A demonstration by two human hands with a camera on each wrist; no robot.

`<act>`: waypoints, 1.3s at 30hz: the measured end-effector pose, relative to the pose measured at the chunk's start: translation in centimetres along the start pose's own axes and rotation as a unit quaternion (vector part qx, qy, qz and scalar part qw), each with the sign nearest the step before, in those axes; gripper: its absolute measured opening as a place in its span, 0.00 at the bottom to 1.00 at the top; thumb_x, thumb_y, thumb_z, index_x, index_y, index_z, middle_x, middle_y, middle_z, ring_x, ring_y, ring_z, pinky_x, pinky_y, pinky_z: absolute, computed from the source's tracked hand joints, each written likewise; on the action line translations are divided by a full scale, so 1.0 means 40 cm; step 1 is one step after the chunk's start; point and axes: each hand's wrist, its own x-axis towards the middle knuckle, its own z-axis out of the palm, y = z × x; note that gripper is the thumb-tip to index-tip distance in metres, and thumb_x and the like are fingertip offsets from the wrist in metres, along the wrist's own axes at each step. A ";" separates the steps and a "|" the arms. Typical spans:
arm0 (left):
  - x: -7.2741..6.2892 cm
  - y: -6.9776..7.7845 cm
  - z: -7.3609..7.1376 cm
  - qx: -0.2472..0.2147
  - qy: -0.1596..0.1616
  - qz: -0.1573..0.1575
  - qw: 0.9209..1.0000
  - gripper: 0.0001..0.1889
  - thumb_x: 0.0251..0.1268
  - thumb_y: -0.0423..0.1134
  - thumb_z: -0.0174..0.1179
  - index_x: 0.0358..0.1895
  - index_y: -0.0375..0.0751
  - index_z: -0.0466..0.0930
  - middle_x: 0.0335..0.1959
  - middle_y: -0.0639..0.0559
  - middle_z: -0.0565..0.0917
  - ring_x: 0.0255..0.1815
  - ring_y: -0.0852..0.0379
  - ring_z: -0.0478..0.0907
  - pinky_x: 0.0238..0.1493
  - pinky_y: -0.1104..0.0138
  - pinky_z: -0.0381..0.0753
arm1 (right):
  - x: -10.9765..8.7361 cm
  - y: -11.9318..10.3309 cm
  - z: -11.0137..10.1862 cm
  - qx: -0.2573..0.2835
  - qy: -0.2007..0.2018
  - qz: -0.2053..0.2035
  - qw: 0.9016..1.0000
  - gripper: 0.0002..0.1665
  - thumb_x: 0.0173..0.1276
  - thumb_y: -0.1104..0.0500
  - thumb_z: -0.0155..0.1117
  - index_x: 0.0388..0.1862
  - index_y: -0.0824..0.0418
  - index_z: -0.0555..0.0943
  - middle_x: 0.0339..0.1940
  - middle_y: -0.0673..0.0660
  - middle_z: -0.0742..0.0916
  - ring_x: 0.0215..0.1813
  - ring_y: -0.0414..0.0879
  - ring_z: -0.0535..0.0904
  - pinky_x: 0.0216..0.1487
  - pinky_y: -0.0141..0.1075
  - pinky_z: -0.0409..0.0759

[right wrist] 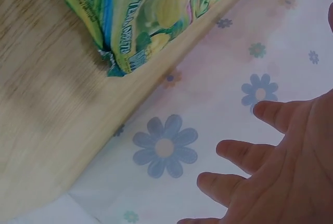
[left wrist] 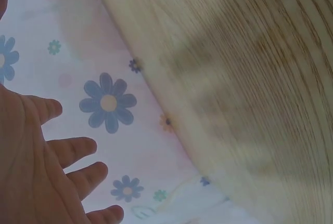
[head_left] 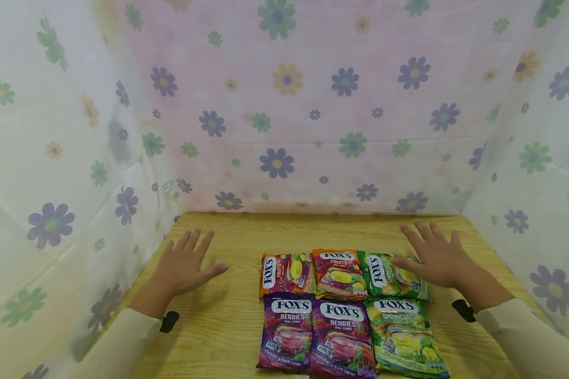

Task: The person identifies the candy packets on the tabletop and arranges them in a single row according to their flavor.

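My left hand (head_left: 182,267) is held over the left part of the wooden table, its fingers spread and holding nothing. On the right, my right hand (head_left: 438,259) has its fingers spread too, and its thumb overlaps a sideways green Fox's candy bag (head_left: 391,279) in the head view. Beside that bag, in the back row, are an orange-red Fruits bag (head_left: 339,273) and a sideways red Fruits bag (head_left: 286,273). The front row has two purple Berries bags, one on the left (head_left: 286,334) and one in the middle (head_left: 341,339), plus a yellow-green Spring Tea bag (head_left: 405,339).
The wooden table (head_left: 218,226) carries all the bags at its centre and right. Flowered cloth (head_left: 303,116) stands behind it and along both sides. A dark strap piece (head_left: 169,321) shows under the left wrist, another (head_left: 463,310) under the right.
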 end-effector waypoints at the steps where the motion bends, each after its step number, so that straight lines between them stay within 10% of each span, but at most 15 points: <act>1: -0.001 0.005 -0.001 0.000 -0.001 0.001 1.000 0.56 0.64 0.83 0.40 0.85 0.47 0.47 0.83 0.33 0.54 0.82 0.28 0.52 0.74 0.26 0.50 | 0.001 -0.004 0.000 0.000 0.003 -0.002 1.000 0.59 0.69 0.20 0.50 0.87 0.52 0.50 0.83 0.74 0.56 0.80 0.81 0.47 0.64 0.87 0.36; 39: -0.017 0.115 0.051 -0.112 -0.012 0.006 0.994 0.59 0.61 0.83 0.47 0.83 0.39 0.54 0.78 0.34 0.67 0.74 0.29 0.68 0.67 0.33 0.72 | 0.101 -0.147 0.041 0.013 0.011 -0.074 0.997 0.55 0.68 0.21 0.54 0.83 0.52 0.62 0.80 0.65 0.69 0.79 0.69 0.63 0.71 0.81 0.44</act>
